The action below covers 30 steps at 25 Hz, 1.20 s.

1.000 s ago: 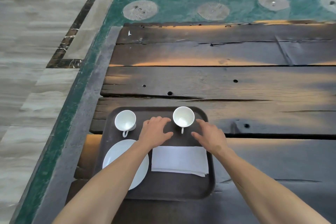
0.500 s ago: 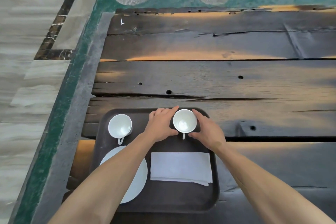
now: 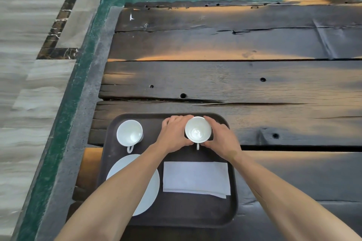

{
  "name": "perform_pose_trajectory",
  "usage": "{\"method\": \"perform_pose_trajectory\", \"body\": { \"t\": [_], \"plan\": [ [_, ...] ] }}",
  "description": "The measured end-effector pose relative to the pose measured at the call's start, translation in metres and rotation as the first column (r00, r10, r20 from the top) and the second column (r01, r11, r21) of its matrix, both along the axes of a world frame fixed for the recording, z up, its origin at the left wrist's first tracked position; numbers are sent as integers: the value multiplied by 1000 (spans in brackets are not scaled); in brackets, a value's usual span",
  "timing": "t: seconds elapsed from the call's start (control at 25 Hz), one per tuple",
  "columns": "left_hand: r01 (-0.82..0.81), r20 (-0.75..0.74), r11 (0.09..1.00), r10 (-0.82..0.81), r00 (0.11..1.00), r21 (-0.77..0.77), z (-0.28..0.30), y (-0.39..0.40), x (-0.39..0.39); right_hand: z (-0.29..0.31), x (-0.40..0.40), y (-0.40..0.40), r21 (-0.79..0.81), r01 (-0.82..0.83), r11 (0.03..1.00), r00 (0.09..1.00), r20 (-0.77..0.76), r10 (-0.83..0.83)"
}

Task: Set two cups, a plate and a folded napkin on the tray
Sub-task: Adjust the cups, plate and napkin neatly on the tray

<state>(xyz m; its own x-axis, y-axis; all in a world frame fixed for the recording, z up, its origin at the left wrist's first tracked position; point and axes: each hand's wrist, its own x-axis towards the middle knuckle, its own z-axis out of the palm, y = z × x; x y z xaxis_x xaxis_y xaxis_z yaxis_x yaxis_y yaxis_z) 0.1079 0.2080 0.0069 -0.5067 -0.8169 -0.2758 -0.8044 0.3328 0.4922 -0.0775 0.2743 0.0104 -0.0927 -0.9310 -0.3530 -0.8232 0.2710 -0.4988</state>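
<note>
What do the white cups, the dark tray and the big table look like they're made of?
The two white cups look like glazed porcelain or ceramic: smooth, with a soft sheen inside. The dark brown rectangular tray seems to be matte moulded plastic, judging by its rounded corners and raised rim, though I can't be sure. The dark table is weathered wooden planks with cracks, grain and holes.

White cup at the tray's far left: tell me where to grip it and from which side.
Pinch the loop handle of the white porcelain cup from the near side; it points toward the person. The left hand is closest.
</note>
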Motion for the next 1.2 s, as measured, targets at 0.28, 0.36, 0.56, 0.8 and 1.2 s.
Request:
{"method": "perform_pose_trajectory", "body": {
  "t": [0.28,0.36,0.56,0.8,1.2],
  "plan": [
    [-26,-9,1000,26,1000,0,1,8,8,5,11,5,12,-16,1000,1000,4,16],
    [-33,-13,999,33,999,0,1,9,8,7,11,4,11,-20,1000,1000,8,20],
    [-28,-1,1000,28,1000,7,1,10,7,9,10,7,10,-30,999,999,10,30],
    [-44,-17,999,44,999,3,1,14,5,7,12,8,-17,1,1000,999,35,0],
    [-41,6,999,41,999,9,4,13,5,2,16,10,-24,19,1000,1000,22,-18]
  ]
}}
